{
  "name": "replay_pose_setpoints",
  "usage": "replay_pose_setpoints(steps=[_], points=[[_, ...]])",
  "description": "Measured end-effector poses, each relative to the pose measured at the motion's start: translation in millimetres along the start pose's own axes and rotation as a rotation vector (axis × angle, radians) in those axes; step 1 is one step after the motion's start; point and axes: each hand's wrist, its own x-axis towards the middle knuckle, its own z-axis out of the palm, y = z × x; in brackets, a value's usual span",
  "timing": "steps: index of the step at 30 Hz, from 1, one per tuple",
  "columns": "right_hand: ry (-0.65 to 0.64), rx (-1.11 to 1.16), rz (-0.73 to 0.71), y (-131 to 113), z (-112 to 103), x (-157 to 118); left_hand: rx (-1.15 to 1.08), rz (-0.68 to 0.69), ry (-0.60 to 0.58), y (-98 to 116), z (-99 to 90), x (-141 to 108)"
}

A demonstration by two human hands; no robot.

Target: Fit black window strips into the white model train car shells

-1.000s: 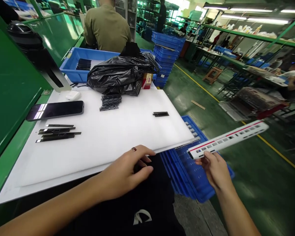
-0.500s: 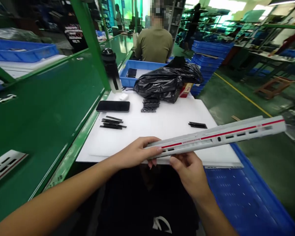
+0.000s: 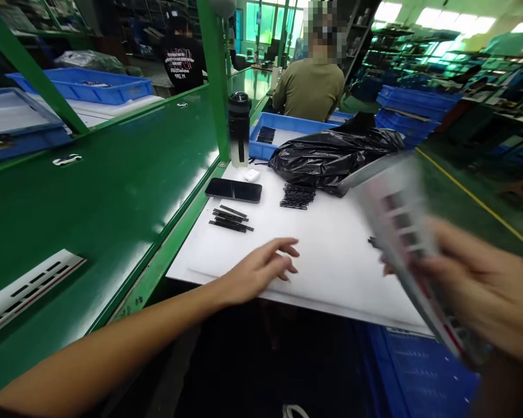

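White slotted bar (image 3: 396, 255) gripped, blurred, in the right hand (image 3: 483, 284), well apart from the open left hand (image 3: 257, 270)

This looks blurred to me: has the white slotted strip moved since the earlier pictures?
Yes. Against the white board, the white slotted strip has swung from crosswise to steeply tilted, toward the board's right side, in the right hand.

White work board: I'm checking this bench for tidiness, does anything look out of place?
Yes, the black strips beside the phone lie loose and crossed, unlike the tighter pile by the crumpled black plastic bag. The white slotted panel in the right hand is too blurred to judge.
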Motion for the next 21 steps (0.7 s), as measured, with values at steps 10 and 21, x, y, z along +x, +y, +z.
replay_pose_setpoints(steps=[10, 21], points=[[-0.431, -0.153, -0.075, 53, 84, 81, 0.086, -0.170, 0.088, -15, -10.9, 9], [-0.172, -0.484, -0.235, 106, 136, 175, 0.048, -0.148, 0.153, -15, -12.9, 8]])
